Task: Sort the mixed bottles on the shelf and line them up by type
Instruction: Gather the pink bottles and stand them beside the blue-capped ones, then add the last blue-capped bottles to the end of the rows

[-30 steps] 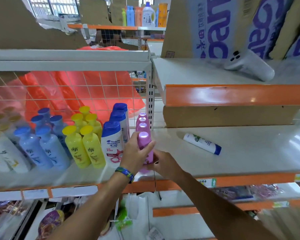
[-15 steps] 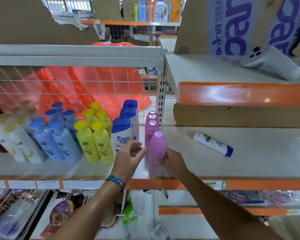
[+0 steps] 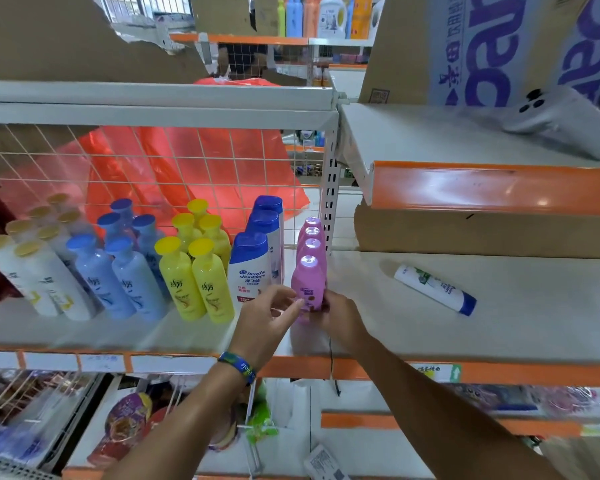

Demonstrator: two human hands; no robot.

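Fingers (image 3: pixel 293 301) of the left hand (image 3: pixel 269 322), half spread and loosely curved, touch the lower left side of the pink bottle (image 3: pixel 309 278) with their tips, without closing round it. Fingers (image 3: pixel 327 304) of the right hand (image 3: pixel 342 318) curl against its lower right side, holding it near the base. The left wrist bears a wristband (image 3: pixel 238 367). The bottle stands upright at the front of a pink row (image 3: pixel 311 237) on the shelf (image 3: pixel 499 334), beside blue-capped white bottles (image 3: pixel 250 268). A white tube (image 3: pixel 433 289) lies on its side, well apart to the right.
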